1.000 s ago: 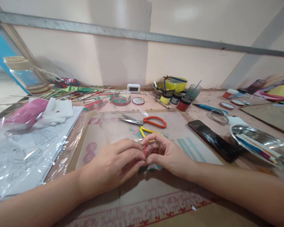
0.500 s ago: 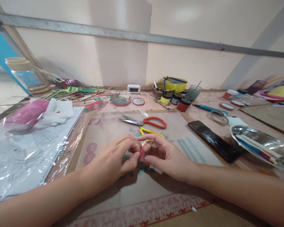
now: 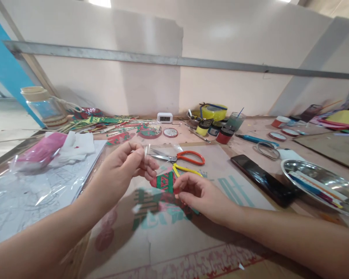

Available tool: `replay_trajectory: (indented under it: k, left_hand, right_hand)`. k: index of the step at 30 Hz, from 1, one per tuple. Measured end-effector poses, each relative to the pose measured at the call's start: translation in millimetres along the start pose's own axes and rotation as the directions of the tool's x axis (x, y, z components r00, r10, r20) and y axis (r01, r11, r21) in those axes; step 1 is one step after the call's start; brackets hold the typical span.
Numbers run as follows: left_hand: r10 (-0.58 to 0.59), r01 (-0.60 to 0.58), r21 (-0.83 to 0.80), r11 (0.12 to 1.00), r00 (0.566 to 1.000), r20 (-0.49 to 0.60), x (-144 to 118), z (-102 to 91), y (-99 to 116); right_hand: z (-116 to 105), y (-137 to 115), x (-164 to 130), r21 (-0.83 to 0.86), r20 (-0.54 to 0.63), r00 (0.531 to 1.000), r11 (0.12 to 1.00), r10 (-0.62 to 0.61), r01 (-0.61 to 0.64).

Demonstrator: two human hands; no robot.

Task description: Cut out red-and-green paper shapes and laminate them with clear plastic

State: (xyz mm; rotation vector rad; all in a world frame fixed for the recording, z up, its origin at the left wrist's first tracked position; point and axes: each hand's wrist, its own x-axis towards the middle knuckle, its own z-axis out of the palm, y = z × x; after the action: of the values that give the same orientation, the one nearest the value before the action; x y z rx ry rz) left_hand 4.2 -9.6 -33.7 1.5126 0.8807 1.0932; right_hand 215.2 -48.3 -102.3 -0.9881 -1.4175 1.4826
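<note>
Right hand [image 3: 202, 193] is pinching the lower right edge of a small red-and-green cut-out piece [image 3: 164, 181] between thumb and fingertips, a narrow grip closed on the piece. Left hand [image 3: 125, 166] is raised just above and left of it, thumb and forefinger closed on what looks like a thin clear film strip [image 3: 145, 152]; the film is nearly invisible here, so this is a tentative reading. The piece is being held slightly off the worktop [image 3: 250, 131], over the clear plastic sheet [image 3: 221, 162].

Judgement: the peel will go best with the right grip staying low and near the edge being lifted, and the left pulling slowly at a shallow angle, so the thin piece is not bending or tearing.

Pose: both forearms are coming in from the near edge and converging at centre; the left wrist is lifted, the right resting lower. Orange-handled scissors [image 3: 182, 157] are lying just beyond the hands, a phone [image 3: 264, 180] to the right.
</note>
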Motion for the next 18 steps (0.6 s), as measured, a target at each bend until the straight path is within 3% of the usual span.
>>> replay_trajectory:
  k: [2,8,14,18]
  left_hand:
    - [0.026,-0.026,0.001,1.0,0.999,0.024,-2,0.3,5]
    - [0.029,-0.039,0.056,0.998,0.986,0.164,-13,11.3,2]
    - [-0.038,0.009,0.104,0.994,0.96,0.276,-20,15.6,-9]
    - [-0.079,-0.004,0.208,0.978,0.916,0.393,-29,19.4,-13]
  right_hand:
    - [-2,-1,2,-0.041,-0.014,1.0,0.999,0.005,-0.006]
    - [-12,-5,6,-0.245,0.091,0.992,0.967,0.092,-0.067]
    - [-15,-14,4,-0.026,0.109,0.992,0.998,-0.063,0.066]
    - [-8,-24,-4,-0.066,0.137,0.989,0.995,-0.063,0.073]
